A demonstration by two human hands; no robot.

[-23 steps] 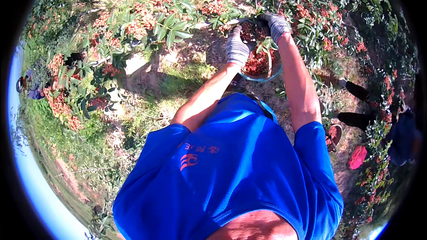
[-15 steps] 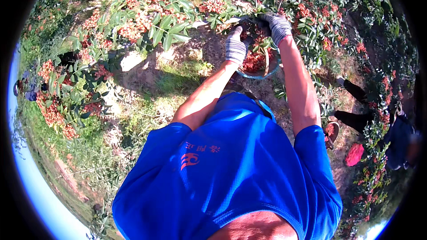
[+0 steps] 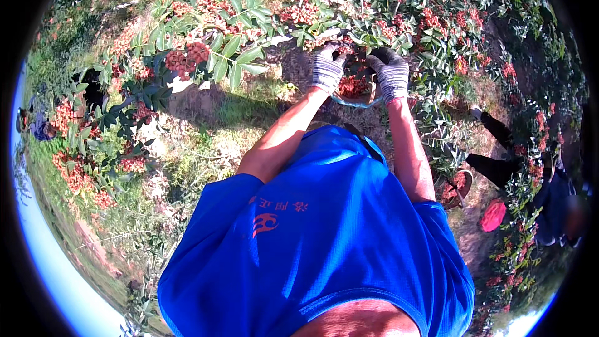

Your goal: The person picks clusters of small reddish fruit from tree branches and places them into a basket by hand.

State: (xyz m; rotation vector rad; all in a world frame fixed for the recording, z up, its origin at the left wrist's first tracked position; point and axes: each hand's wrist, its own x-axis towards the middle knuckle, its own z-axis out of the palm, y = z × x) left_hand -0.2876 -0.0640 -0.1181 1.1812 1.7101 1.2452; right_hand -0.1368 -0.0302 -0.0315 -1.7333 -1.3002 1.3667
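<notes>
Both my hands wear grey-and-white striped knit gloves with dark finger parts. My left hand (image 3: 327, 71) is up at a branch, its fingers bent closed at a cluster of small red berries (image 3: 344, 46); the fingertips are partly hidden among the leaves. To its right, my right hand (image 3: 390, 75) has its dark fingers curled inward below the leaves, and what they hold, if anything, is hidden. Between and below the hands hangs a basket with a light blue rim (image 3: 359, 104) and a tan handle (image 3: 373, 91), holding picked red berries (image 3: 353, 86).
Leafy branches with red berry clusters (image 3: 187, 60) spread on the left and across the top. At right, another person's dark-clothed legs (image 3: 496, 168) show beside a second basket of berries (image 3: 460, 181) and a pink-red round thing (image 3: 493, 214) on the ground.
My right hand has come down and slightly towards me, out of the leaves. The left hand has shifted slightly left and its fingers have moved up to the berries. The basket has shifted slightly.
</notes>
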